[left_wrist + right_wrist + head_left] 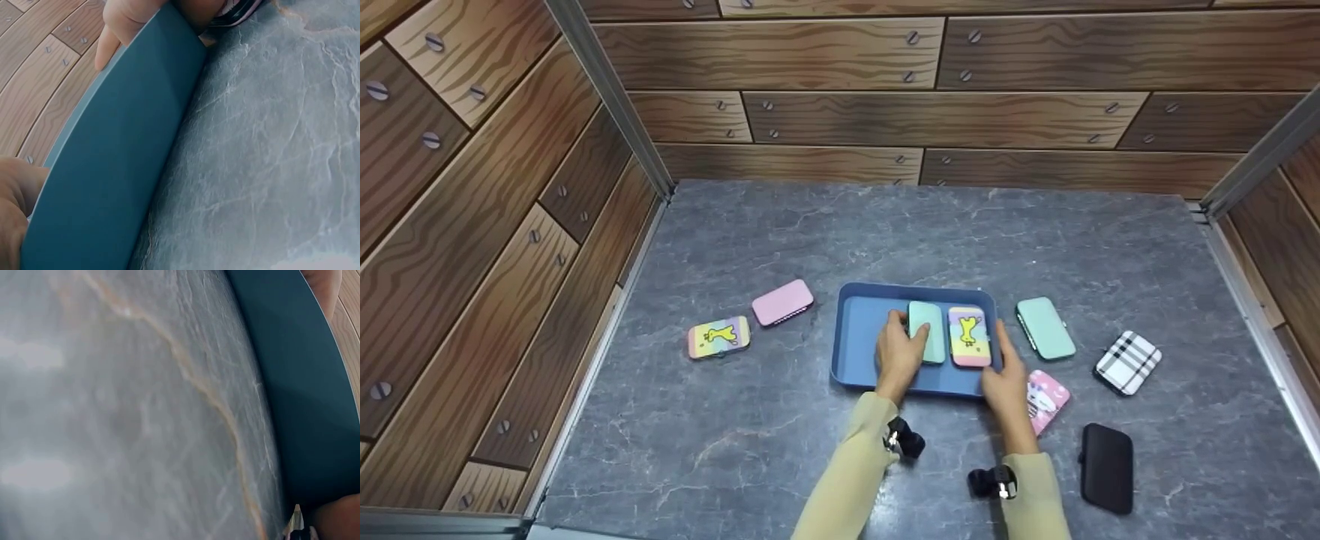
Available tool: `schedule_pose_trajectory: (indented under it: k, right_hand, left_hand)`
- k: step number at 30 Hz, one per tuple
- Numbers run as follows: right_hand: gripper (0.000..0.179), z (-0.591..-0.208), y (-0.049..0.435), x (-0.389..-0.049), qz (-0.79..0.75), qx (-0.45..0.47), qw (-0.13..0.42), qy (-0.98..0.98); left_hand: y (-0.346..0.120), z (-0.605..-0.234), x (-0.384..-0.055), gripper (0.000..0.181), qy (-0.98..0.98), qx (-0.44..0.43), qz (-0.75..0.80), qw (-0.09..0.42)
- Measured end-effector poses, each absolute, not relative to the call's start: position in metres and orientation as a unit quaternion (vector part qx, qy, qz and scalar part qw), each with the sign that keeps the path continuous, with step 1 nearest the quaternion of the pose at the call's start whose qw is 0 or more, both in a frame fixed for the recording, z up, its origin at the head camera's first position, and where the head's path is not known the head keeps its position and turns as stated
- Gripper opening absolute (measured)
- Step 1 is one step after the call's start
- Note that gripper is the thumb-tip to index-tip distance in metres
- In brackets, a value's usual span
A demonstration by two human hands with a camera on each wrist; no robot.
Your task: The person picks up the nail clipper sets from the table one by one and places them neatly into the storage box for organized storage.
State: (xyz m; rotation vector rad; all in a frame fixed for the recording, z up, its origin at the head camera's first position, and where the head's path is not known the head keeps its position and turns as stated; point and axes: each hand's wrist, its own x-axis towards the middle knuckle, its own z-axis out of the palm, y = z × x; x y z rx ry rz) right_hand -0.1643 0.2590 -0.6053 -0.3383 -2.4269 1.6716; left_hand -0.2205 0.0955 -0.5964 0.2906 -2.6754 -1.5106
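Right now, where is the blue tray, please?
In the head view, the blue tray lies just right of centre, on the grey surface, between the plain pink case on its left and a mint case on its right.

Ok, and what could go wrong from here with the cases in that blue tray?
The left hand is on the mint case, close beside the giraffe case in the tray, so a sideways shift might knock them together. The right hand is at the blue tray's right end; a push there could make the cases slide. The pink patterned case lies right by that hand, so a careless move might nudge it.
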Motion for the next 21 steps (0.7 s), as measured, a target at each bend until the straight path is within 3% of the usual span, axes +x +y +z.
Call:
schedule_pose_trajectory:
  k: [21]
  right_hand:
    - [0.086, -0.6051, 0.26, -0.1642, 0.56, -0.122, 0.076, -0.816]
  left_hand:
    - [0.099, -0.5943, -0.2158, 0.034, -0.91, 0.07, -0.409, 0.013]
